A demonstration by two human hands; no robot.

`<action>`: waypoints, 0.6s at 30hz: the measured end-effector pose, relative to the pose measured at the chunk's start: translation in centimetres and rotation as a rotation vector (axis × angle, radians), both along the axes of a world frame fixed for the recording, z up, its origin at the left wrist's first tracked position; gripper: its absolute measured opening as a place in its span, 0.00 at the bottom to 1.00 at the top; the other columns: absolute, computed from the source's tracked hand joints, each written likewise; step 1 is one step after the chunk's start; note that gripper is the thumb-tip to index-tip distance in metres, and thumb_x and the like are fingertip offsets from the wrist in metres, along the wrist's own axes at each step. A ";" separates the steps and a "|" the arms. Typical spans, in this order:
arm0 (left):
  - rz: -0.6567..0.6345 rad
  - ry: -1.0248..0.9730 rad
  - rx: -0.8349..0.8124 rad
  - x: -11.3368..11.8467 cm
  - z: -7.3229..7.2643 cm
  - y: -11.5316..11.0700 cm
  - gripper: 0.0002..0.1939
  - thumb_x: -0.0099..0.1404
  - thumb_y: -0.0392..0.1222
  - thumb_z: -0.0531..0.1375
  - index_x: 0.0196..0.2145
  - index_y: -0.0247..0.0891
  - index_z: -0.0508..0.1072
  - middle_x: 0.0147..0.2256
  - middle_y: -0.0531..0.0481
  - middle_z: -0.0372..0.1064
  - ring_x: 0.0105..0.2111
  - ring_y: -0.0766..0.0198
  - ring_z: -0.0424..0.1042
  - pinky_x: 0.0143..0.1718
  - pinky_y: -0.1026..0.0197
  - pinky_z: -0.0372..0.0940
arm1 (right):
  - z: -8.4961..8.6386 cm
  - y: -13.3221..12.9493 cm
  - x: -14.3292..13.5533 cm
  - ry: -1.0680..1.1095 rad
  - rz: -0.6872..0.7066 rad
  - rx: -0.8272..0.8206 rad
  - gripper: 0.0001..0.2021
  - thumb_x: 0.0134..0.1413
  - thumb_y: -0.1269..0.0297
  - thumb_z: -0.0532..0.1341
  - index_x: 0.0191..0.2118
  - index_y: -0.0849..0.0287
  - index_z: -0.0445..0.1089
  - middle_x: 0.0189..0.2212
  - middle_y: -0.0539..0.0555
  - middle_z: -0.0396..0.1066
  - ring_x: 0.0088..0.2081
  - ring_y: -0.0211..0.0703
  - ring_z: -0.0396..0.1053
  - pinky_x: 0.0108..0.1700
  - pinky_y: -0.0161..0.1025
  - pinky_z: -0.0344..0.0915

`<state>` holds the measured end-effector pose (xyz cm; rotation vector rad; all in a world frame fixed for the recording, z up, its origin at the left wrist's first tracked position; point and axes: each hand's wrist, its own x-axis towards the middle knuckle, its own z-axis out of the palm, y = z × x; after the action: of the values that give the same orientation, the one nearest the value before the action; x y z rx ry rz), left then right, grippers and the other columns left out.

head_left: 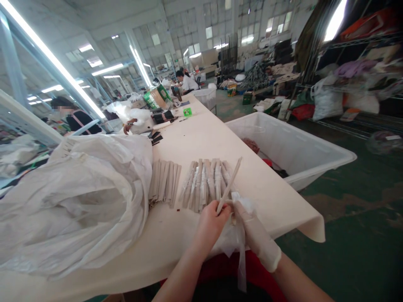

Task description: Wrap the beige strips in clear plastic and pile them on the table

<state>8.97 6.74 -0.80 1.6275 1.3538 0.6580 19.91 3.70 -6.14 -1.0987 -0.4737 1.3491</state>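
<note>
My bare left hand [212, 222] is closed round a narrow beige fabric strip [231, 180], which sticks up and to the right from the fist. Beside it, my right hand [252, 224] wears a pale glove, its fingers bent in close to the strip's lower end. What those fingers pinch is hidden. Clear plastic film [241, 268] hangs below the hands over the table's front edge. Just beyond them lies a row of beige strips [199, 184], several wrapped in clear film. Another stack of beige strips [163, 180] lies to its left.
A large white sack [94, 188] covers the left part of the cream table [201, 142]. A white plastic bin [302, 142] stands against the right edge. Farther along are a green box [187, 112] and dark pieces [156, 137]. Other people sit in the background.
</note>
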 end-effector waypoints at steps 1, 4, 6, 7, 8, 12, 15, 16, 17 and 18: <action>0.000 0.009 0.003 0.0 -0.1 -0.1 0.12 0.59 0.47 0.55 0.28 0.35 0.69 0.22 0.54 0.62 0.24 0.68 0.59 0.25 0.66 0.53 | -0.3 0.0 -0.1 -0.039 -0.020 -0.006 0.25 0.42 0.42 0.63 0.35 0.61 0.75 0.26 0.55 0.74 0.30 0.48 0.70 0.32 0.39 0.66; -0.015 0.006 -0.015 0.2 -0.4 -0.2 0.16 0.60 0.50 0.53 0.26 0.35 0.69 0.22 0.54 0.61 0.25 0.67 0.59 0.25 0.66 0.52 | -0.8 -0.1 -0.1 -0.160 -0.073 -0.060 0.27 0.37 0.39 0.63 0.33 0.62 0.75 0.26 0.57 0.74 0.32 0.52 0.71 0.33 0.42 0.67; -0.039 -0.007 -0.038 0.4 -0.6 -0.1 0.14 0.60 0.48 0.53 0.25 0.34 0.69 0.22 0.54 0.60 0.25 0.68 0.59 0.26 0.66 0.53 | -0.6 -0.4 -0.1 -0.185 -0.075 -0.071 0.28 0.35 0.38 0.64 0.33 0.61 0.75 0.27 0.57 0.75 0.33 0.54 0.71 0.35 0.43 0.67; -0.050 -0.014 -0.049 0.5 -0.7 0.0 0.12 0.59 0.46 0.54 0.26 0.34 0.69 0.22 0.54 0.61 0.25 0.68 0.60 0.26 0.66 0.54 | -0.4 -0.5 -0.1 -0.189 -0.065 -0.068 0.29 0.35 0.38 0.63 0.34 0.61 0.75 0.28 0.57 0.75 0.34 0.54 0.71 0.37 0.44 0.67; -0.058 -0.020 -0.057 0.6 -0.7 0.0 0.10 0.57 0.44 0.55 0.26 0.34 0.69 0.22 0.54 0.61 0.25 0.68 0.60 0.26 0.66 0.54 | -0.2 -0.7 0.0 -0.198 -0.059 -0.068 0.29 0.35 0.38 0.63 0.35 0.61 0.74 0.28 0.57 0.75 0.36 0.55 0.71 0.38 0.45 0.67; -0.098 -0.027 -0.062 0.5 -0.2 -0.1 0.06 0.55 0.40 0.54 0.24 0.35 0.66 0.21 0.56 0.60 0.23 0.70 0.58 0.25 0.67 0.53 | 0.2 -0.8 0.3 -0.208 0.003 -0.050 0.28 0.38 0.39 0.62 0.36 0.61 0.74 0.32 0.58 0.75 0.38 0.56 0.71 0.40 0.46 0.67; -0.084 -0.001 -0.046 0.0 0.4 0.2 0.07 0.56 0.40 0.53 0.22 0.36 0.62 0.20 0.58 0.53 0.22 0.71 0.53 0.23 0.67 0.49 | 0.5 -1.1 0.5 -0.171 0.057 0.005 0.23 0.41 0.45 0.65 0.38 0.58 0.73 0.34 0.56 0.75 0.40 0.53 0.70 0.42 0.45 0.66; -0.076 0.006 -0.042 -0.2 0.7 0.4 0.08 0.56 0.41 0.53 0.22 0.37 0.61 0.20 0.58 0.51 0.21 0.71 0.52 0.22 0.67 0.48 | 0.7 -1.3 0.5 -0.149 0.089 0.009 0.23 0.41 0.47 0.66 0.39 0.58 0.73 0.34 0.56 0.75 0.40 0.53 0.70 0.42 0.46 0.66; -0.073 0.012 -0.040 -0.4 0.9 0.5 0.08 0.56 0.40 0.52 0.22 0.37 0.60 0.19 0.59 0.50 0.21 0.71 0.50 0.22 0.67 0.46 | 1.0 -1.5 0.5 -0.122 0.133 0.011 0.23 0.40 0.49 0.67 0.40 0.59 0.72 0.35 0.56 0.75 0.39 0.53 0.70 0.42 0.46 0.66; -0.075 0.015 -0.042 -0.5 1.1 0.7 0.08 0.56 0.40 0.52 0.22 0.37 0.59 0.19 0.59 0.49 0.21 0.71 0.50 0.22 0.66 0.46 | 1.2 -1.8 0.5 -0.098 0.185 0.017 0.24 0.39 0.51 0.68 0.42 0.59 0.71 0.36 0.56 0.74 0.39 0.53 0.70 0.42 0.47 0.66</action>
<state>8.50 7.47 0.30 1.6445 1.3020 0.5699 20.41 1.91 -4.89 -1.1320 -0.6714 1.4538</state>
